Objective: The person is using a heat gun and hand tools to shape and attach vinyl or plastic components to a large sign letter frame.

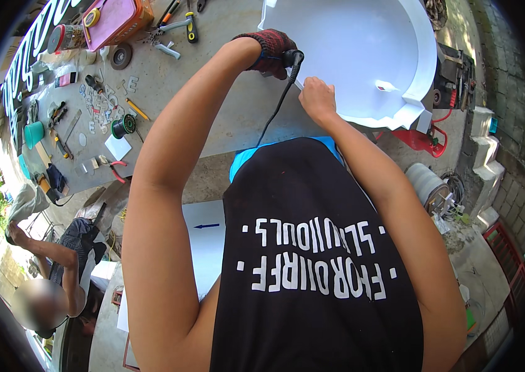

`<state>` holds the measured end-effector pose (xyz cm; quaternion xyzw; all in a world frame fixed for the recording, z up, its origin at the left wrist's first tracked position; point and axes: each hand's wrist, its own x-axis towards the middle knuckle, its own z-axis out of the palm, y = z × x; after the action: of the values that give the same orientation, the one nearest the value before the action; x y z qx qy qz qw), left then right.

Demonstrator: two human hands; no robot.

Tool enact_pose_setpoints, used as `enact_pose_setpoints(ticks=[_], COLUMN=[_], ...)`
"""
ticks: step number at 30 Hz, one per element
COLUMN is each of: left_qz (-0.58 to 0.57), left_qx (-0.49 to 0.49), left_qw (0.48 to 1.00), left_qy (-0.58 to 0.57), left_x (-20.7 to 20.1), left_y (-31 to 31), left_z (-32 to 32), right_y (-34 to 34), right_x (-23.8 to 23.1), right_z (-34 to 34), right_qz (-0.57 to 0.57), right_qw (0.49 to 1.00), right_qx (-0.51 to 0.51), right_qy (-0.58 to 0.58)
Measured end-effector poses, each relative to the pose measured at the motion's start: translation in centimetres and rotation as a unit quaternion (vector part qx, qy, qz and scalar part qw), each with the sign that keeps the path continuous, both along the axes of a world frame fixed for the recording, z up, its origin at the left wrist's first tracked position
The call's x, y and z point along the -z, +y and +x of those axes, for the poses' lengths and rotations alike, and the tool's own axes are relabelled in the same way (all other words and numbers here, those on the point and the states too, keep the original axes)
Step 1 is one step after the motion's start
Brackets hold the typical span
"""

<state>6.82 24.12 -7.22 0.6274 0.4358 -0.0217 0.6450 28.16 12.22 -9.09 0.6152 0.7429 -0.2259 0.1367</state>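
A large white round shell (349, 53) with a raised, bent rim lies at the far side of the table, in front of me. My left hand (273, 51), in a dark red and black knitted glove, is closed around a corded power tool at the shell's left edge. Most of the tool is hidden by the glove; its black cord (282, 99) leaves the hand and hangs down toward my body. My bare right hand (318, 99) has its fingers curled over the near left edge of the shell. A small white and red scrap (386, 85) lies inside it.
The grey table (213, 118) bears small cut letters (102, 105), a green wire spool (124, 126), red-handled pliers (118, 170), a screwdriver (191, 28) and an orange basket (129, 25). A red metal tank (420, 141) stands right. Another person (64, 266) is at lower left.
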Motion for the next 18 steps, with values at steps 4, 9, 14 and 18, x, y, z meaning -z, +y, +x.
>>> enact_pose_setpoints(ticks=[4, 9, 14, 18], left_qz=[-0.008, -0.008, 0.01, 0.015], left_qx=[0.002, -0.001, 0.007, 0.013], left_qw=[1.0, 1.0, 1.0, 1.0], left_qy=[-0.001, -0.01, -0.016, -0.013], left_x=[-0.6, 0.5, 0.4, 0.9], left_y=[0.1, 0.1, 0.1, 0.1], left_z=[0.2, -0.1, 0.1, 0.0], right_y=[0.0, 0.0, -0.1, -0.2], right_x=[0.0, 0.0, 0.2, 0.3], right_z=[0.1, 0.0, 0.2, 0.1], right_qz=[-0.003, 0.006, 0.002, 0.013], right_qw=[1.0, 1.0, 1.0, 1.0], right_qx=[0.005, 0.001, 0.003, 0.003], right_qy=[0.0, 0.008, 0.0, 0.011])
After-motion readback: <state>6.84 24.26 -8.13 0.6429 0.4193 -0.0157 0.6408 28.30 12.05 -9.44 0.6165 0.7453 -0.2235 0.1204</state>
